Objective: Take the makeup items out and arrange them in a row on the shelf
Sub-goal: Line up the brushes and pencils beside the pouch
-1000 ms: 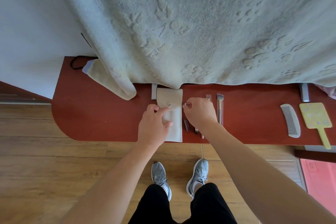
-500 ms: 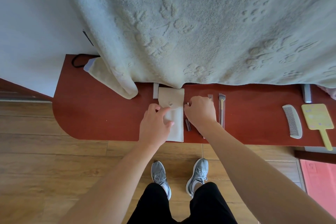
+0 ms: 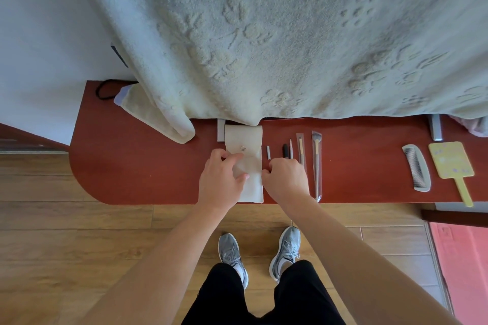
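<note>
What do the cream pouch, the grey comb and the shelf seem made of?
The pouch: soft matte fabric, it seems; it folds limply. The comb: probably plastic, smooth grey with moulded teeth. The shelf: red-brown, slight sheen, lacquered wood or laminate; unclear which.

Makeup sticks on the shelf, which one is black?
The black pen, second right of the cream pouch, between the small white tube and the thin pale pencil. No other stick in the row is black.
</note>
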Demonstrator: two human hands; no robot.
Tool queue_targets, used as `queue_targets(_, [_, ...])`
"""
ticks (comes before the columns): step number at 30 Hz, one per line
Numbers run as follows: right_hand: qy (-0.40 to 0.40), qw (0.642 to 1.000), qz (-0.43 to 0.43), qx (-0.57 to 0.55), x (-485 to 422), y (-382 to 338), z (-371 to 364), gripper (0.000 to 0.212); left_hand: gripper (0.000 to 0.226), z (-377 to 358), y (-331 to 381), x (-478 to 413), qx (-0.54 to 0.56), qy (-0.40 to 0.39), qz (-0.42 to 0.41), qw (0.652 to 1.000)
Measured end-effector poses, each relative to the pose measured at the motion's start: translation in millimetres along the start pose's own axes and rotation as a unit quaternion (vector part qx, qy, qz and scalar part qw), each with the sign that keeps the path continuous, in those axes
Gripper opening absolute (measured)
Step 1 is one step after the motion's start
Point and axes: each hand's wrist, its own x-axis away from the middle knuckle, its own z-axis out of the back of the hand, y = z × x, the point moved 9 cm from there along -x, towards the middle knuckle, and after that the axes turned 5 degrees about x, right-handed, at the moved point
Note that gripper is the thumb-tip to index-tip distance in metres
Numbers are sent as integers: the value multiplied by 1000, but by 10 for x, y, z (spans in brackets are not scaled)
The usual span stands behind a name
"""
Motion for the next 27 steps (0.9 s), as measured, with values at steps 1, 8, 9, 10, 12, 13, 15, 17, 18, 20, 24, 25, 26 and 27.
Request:
queue_targets(1, [2, 1000, 2, 1, 1, 0, -1, 24, 50, 1, 4, 1, 0, 0, -1, 1000])
queue_targets(8, [9, 1000, 27, 5, -5, -16, 9, 23, 50, -6, -3, 3, 1, -1, -2, 1000])
queue_targets(9, [11, 999, 31, 5, -5, -16, 14, 22, 50, -8, -2, 5, 2, -1, -2, 1000])
queue_targets(10, [12, 999, 33, 4, -5, -14, 15, 22, 50, -8, -1, 5, 2, -2, -1, 1000])
queue_targets(12, [13, 999, 34, 2, -6, -10, 13, 22, 50, -1, 3, 6, 1, 0, -1, 1000])
queue_targets(13, [13, 999, 34, 1, -8, -8, 14, 22, 50, 2, 7, 7, 2, 1, -2, 1000])
queue_targets(15, [14, 999, 32, 3, -11, -4, 15, 22, 50, 3, 12, 11, 4, 1, -2, 1000])
queue_targets(17, [14, 999, 31, 2, -12, 3, 15, 22, 50, 5, 13, 14, 3, 3, -1, 1000])
queue_targets(18, [15, 999, 30, 1, -9, 7, 14, 22, 50, 8, 15, 15, 1, 4, -1, 1000])
queue_targets(20, [16, 999, 29, -5, -6, 15, 14, 21, 50, 10, 21, 15, -2, 6, -2, 1000])
queue_targets(24, [26, 999, 24, -8, -5, 31, 44, 20, 49, 8, 23, 15, 1, 4, -1, 1000])
queue_targets(25, [27, 999, 24, -9, -5, 33, 46, 21, 49, 6, 20, 13, 1, 3, -1, 1000])
queue_targets(26, [28, 999, 24, -9, -4, 36, 47, 21, 49, 4, 16, 11, 1, 2, -1, 1000])
queue_targets(27, [27, 999, 24, -12, -4, 43, 44, 22, 49, 3, 14, 11, 2, 2, -1, 1000])
